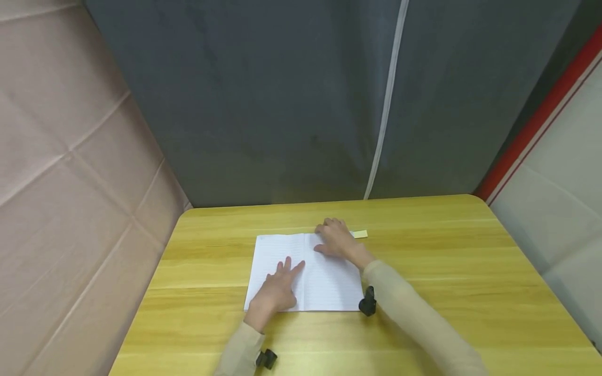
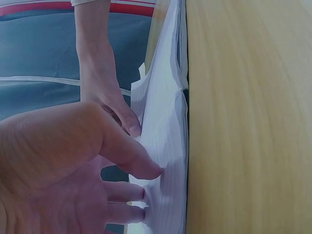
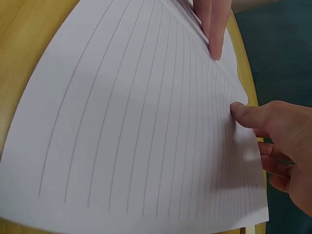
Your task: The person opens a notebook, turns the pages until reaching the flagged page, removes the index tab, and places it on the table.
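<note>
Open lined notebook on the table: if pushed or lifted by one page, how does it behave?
Probably floppy: the notebook is thin lined paper, and its page edges curve up by the right hand. Likely light, lying flat under the left hand. It may well slide on the smooth wooden table.

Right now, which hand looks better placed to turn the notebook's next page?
Probably the right hand: its thumb touches the right page's far edge of the notebook, while the left hand lies flat near the spine, holding it open.
</note>
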